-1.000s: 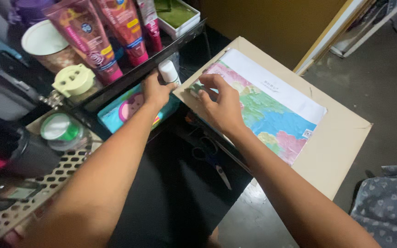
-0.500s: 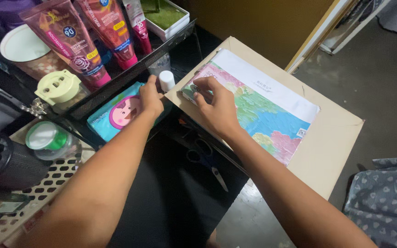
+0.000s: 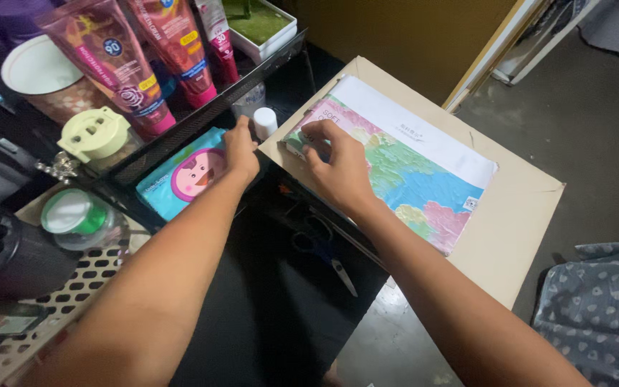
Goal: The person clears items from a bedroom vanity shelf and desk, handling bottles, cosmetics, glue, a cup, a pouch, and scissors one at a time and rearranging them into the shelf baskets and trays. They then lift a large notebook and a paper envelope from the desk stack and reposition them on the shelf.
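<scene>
While scissors (image 3: 326, 252) lie nearest, below the cardboard board (image 3: 511, 226), the right hand (image 3: 339, 166) presses curled fingers on the colourful sheet (image 3: 404, 170) upon it; left of the board, the left hand (image 3: 240, 152) pinches a white-capped bottle (image 3: 264, 122); beyond, a black tray (image 3: 202, 118) holds pink tubes (image 3: 173, 44).

Your right hand (image 3: 338, 168) presses fingers-down on the near left corner of the pastel painted sheet (image 3: 410, 175), which lies on a tan board (image 3: 517, 215) stretching off toward three o'clock. Your left hand (image 3: 241, 154) sits just at nine o'clock of it, fingertips touching a small white-capped bottle (image 3: 264, 122) at the edge of the black wire rack (image 3: 180, 136), with a blue packet bearing a cartoon face (image 3: 184, 175) directly under the wrist. At eleven o'clock pink tubes (image 3: 137, 57) stand upright in the rack, and blue-handled scissors (image 3: 324, 254) lie on the dark surface at six o'clock from your hands.
</scene>
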Motion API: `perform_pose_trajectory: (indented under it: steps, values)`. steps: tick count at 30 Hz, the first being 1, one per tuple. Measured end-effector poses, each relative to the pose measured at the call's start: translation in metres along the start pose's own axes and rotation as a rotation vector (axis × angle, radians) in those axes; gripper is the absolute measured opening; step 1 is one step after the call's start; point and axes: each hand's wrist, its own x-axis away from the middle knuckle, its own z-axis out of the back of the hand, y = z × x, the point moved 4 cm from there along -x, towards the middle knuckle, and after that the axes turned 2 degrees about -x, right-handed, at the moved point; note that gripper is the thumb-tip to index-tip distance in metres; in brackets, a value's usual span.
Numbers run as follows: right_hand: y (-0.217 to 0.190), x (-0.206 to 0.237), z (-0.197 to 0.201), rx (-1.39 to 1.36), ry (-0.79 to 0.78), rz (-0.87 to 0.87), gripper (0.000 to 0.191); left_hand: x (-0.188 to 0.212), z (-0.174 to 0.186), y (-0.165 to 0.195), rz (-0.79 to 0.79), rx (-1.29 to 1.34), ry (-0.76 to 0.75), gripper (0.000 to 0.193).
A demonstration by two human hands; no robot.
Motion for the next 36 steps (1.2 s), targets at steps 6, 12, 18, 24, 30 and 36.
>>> perform_pose_trajectory:
  steps: [6,12,18,24,30,36]
  values:
    - [-0.003,0.004,-0.002,0.098,0.038,0.18,0.029,0.046,0.019,0.022,-0.609,-0.572,-0.057,0.039]
    - [-0.026,0.045,-0.019,0.117,0.164,0.269,0.041,0.147,0.055,0.027,-1.017,-0.912,0.049,0.06]
    - [-0.051,0.118,-0.052,0.126,0.157,0.362,0.053,0.283,0.114,0.014,-1.093,-0.956,-0.036,0.066]
    - [-0.06,0.207,-0.092,0.145,0.049,0.325,0.068,0.386,0.19,0.02,-0.879,-1.12,-0.043,0.075]
    - [-0.082,0.261,-0.146,0.121,-0.024,0.314,0.073,0.403,0.292,0.044,-0.931,-1.118,0.157,0.08]
    - [-0.106,0.308,-0.165,0.077,-0.043,0.297,0.07,0.359,0.378,0.049,-0.685,-1.006,0.303,0.087]
